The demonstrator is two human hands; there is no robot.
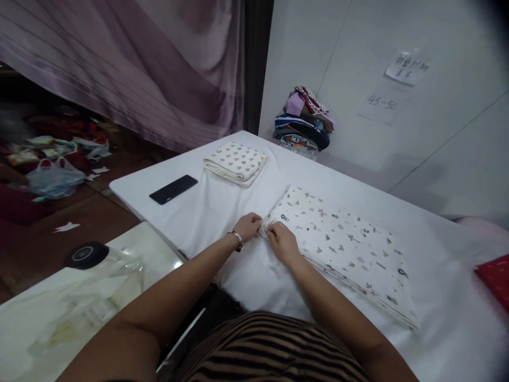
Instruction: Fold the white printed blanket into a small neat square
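A folded white cloth (345,244) with small printed figures lies flat in several layers. At its near left corner, my left hand (248,227) has its fingers closed on the cloth's edge; a bracelet circles that wrist. Beside it, my right hand (283,243) pinches the same corner, thumb and fingers together. The fingertips of both hands almost meet, and the bit of fabric between them is partly covered. Farther back rests a smaller folded cloth (236,162) with a repeating grey print.
The white-covered table (222,212) carries a black phone (174,189) at its left. Stacked clothes (304,124) stand against the wall. A red item (495,281) lies at right. On a lower surface at left are a black-lidded container (86,255) and clear plastic (107,302).
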